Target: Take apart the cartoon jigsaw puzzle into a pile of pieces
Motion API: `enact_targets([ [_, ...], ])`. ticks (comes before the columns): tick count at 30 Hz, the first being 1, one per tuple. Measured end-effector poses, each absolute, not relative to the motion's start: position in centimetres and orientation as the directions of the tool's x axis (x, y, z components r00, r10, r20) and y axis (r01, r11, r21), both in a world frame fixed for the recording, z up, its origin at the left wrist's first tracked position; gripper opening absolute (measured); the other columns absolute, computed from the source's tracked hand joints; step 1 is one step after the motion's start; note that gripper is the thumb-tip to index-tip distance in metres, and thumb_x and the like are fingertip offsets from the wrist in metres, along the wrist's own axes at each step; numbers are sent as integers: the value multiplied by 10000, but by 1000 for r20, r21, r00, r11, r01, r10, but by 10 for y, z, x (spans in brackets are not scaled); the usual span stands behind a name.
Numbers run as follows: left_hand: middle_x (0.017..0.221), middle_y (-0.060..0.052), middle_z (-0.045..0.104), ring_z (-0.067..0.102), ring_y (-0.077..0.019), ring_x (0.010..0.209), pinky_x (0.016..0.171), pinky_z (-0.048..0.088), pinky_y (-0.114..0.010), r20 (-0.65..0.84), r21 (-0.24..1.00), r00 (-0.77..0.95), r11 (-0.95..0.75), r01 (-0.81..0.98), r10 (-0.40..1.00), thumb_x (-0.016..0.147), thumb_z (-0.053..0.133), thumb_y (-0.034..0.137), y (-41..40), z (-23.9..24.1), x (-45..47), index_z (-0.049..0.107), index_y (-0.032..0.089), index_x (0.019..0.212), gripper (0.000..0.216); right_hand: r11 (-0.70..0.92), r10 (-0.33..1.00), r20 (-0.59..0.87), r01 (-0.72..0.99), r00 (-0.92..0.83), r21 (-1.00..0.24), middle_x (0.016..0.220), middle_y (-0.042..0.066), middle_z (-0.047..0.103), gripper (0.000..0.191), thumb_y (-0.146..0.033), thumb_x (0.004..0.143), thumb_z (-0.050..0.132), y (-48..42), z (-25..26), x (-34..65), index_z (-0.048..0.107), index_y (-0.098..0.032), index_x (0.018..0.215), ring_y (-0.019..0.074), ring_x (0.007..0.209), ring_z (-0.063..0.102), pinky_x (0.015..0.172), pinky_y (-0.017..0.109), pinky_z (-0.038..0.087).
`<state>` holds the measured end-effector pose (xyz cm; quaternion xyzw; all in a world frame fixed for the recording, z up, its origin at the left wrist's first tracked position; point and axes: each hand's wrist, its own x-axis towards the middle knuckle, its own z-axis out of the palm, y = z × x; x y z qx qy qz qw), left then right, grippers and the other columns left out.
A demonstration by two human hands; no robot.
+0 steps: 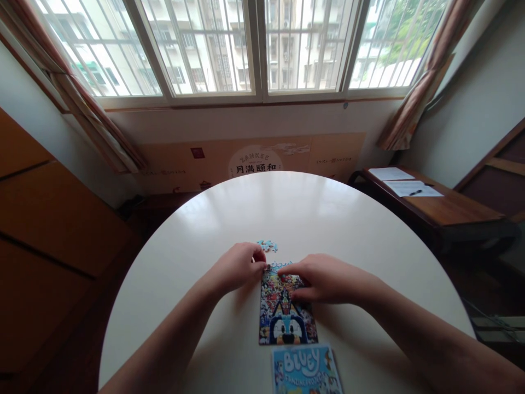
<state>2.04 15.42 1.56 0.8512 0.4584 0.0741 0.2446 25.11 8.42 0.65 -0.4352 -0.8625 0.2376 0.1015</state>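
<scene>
Your left hand (237,265) is at the top-left corner of the jigsaw (287,305), lower center of frame; fingers nearly together, can't tell if they're pinching a piece. Your right hand (330,279) is gripping nothing, index extended onto the jigsaw's upper part. Loose pieces (268,246) just above it, BLUEY picture (305,371) below, all on the white tabletop (176,328).

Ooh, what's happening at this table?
Somebody has both hands on a jigsaw puzzle, largely assembled. The left hand is at its far left corner; whether it grips a piece is too small to tell. The right hand reaches over the right side, index finger extended. Loose pieces lie just beyond.
</scene>
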Motion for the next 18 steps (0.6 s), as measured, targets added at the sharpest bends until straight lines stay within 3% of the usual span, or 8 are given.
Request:
enact_targets([
  [8, 821, -56, 748, 662, -231, 766, 657, 474, -313, -100, 595, 472, -328, 734, 876, 814, 573, 383, 177, 9, 6, 705, 184, 826, 238, 503, 796, -65, 718, -602, -480, 867, 49, 747, 446, -404, 866, 646, 83, 10, 250, 639, -320, 1304, 218, 756, 647, 619, 307, 385],
  [14, 852, -75, 739, 655, -267, 815, 699, 446, -338, -199, 584, 390, -211, 784, 899, 778, 571, 393, 180, 8, 8, 706, 179, 824, 257, 501, 796, -86, 732, -599, -461, 950, 64, 751, 470, -422, 876, 625, 83, 11, 250, 617, -313, 1332, 237, 822, 654, 668, 316, 415],
  [18, 860, -80, 737, 650, -267, 811, 717, 442, -347, -149, 566, 390, -245, 787, 909, 790, 562, 401, 180, 7, 10, 703, 185, 814, 259, 490, 800, -92, 735, -592, -468, 952, 67, 751, 469, -420, 872, 631, 83, 12, 250, 621, -311, 1328, 241, 821, 654, 668, 318, 417],
])
